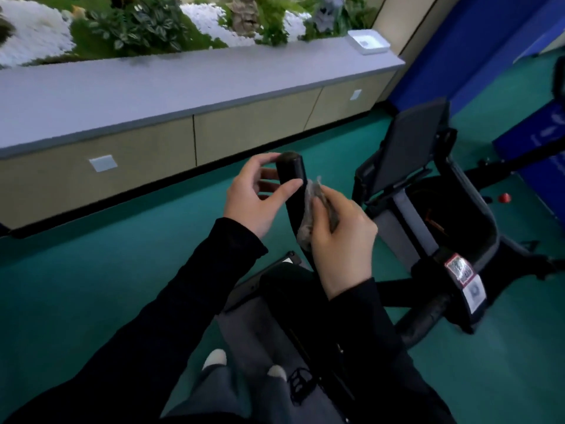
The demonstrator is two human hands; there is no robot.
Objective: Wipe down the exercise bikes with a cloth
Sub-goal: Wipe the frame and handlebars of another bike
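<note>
Partly hidden cloth (318,192) pinched in right hand (339,237); left hand (250,197) grips handlebar (292,169) end

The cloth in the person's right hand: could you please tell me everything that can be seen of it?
The cloth is a small, crumpled piece, grey-brown and somewhat blurred, with a frayed-looking tuft at its top edge. It looks like thin, soft fabric, bunched rather than folded. The right hand grips it, fingers curled over it and covering much of it. It lies pressed against the right side of the black handlebar, just below the rounded end, which the left hand holds.
</note>
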